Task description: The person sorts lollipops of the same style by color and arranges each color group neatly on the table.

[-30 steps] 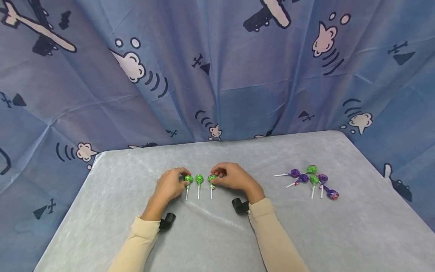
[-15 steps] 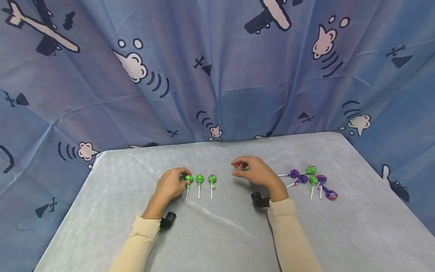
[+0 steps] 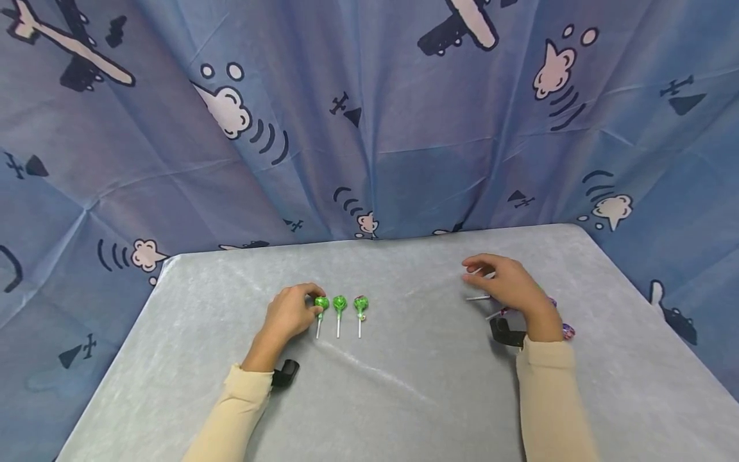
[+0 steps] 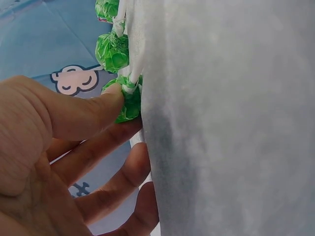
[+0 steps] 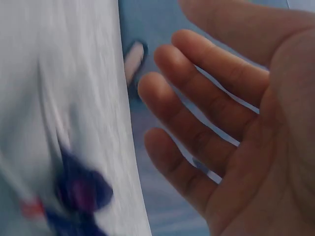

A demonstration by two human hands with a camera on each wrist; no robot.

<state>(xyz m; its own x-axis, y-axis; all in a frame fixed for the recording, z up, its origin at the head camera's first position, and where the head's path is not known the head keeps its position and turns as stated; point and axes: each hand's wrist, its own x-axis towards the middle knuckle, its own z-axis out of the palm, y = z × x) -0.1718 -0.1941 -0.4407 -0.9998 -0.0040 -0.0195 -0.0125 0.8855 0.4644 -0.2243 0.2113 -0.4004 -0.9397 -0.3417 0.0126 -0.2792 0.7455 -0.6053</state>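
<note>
Three green-wrapped lollipops lie in a row on the table in the head view, white sticks toward the person. My left hand (image 3: 290, 312) pinches the head of the leftmost lollipop (image 3: 321, 302) between thumb and index finger. The left wrist view shows the thumb on this green lollipop (image 4: 130, 105), other fingers loosely bent. Beside it are the middle lollipop (image 3: 339, 303) and the right lollipop (image 3: 360, 303). My right hand (image 3: 508, 282), holding nothing, is over the pile at right with relaxed fingers. A blurred purple lollipop (image 5: 83, 189) shows below it in the right wrist view.
The right hand and wrist hide most of the pile; a white stick (image 3: 478, 298) and a purple lollipop head (image 3: 568, 332) stick out. A pale cloth covers the table (image 3: 392, 398). Behind its far edge hangs a blue printed curtain (image 3: 427, 173).
My right hand has let go of the right lollipop in the row and moved right, over the pile. The left hand has stayed on the leftmost lollipop.
</note>
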